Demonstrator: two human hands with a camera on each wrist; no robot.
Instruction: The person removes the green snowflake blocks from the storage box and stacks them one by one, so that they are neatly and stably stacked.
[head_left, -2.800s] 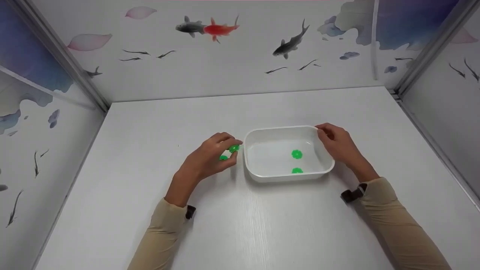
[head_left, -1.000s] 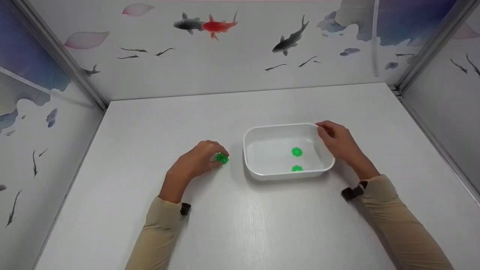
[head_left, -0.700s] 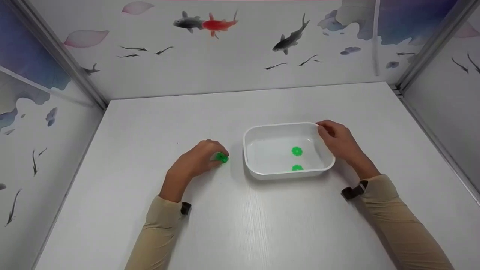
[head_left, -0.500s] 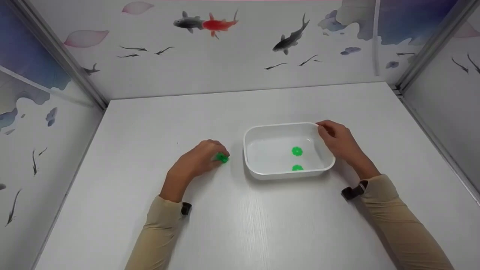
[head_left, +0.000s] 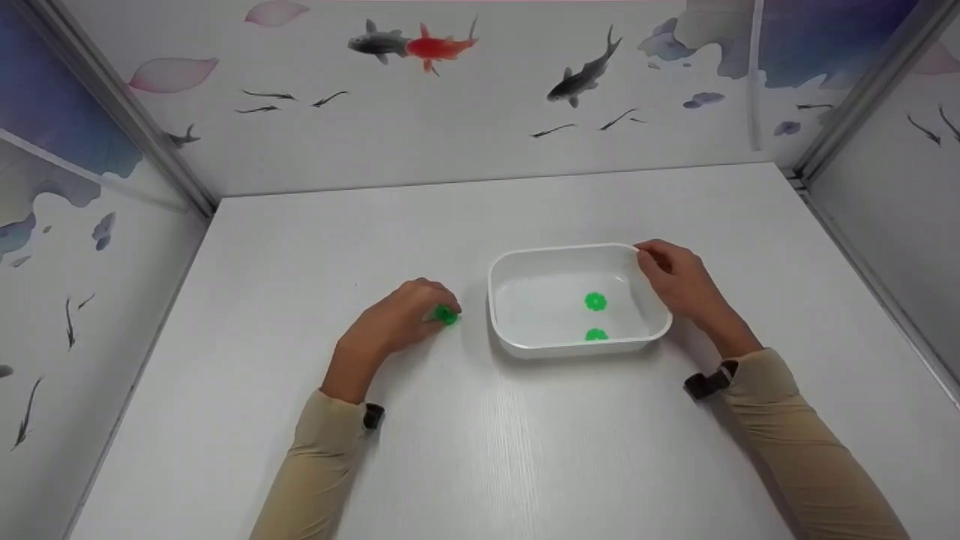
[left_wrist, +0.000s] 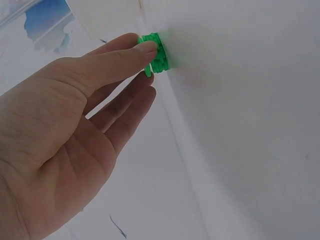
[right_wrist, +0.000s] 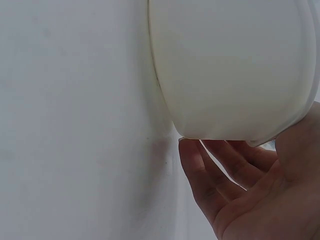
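My left hand [head_left: 394,321] pinches green flower-shaped plastic pieces [head_left: 445,315] between thumb and fingertips, low over the white table left of the container. In the left wrist view the green pieces [left_wrist: 157,52] sit against the tabletop, a thin one beside a thicker toothed part; the fingers partly hide them, so their number is unclear. A white rectangular container [head_left: 540,350] stands to the right. Two more green flower shapes lie inside, one mid-floor [head_left: 595,301], the other partly hidden by the near wall. My right hand [head_left: 681,281] holds the container's far right corner, fingers against its outer wall.
The white tabletop [head_left: 480,442] extends round both hands. Panels printed with fish and petals [head_left: 480,142] enclose the back and sides, with metal posts [head_left: 146,112] at the corners. A dark wrist strap [head_left: 707,385] shows at the right sleeve.
My left hand has moved left and down from beside the container, bringing its raised green piece to the one that lay on the table. Lately it barely moves. The right hand stays put.
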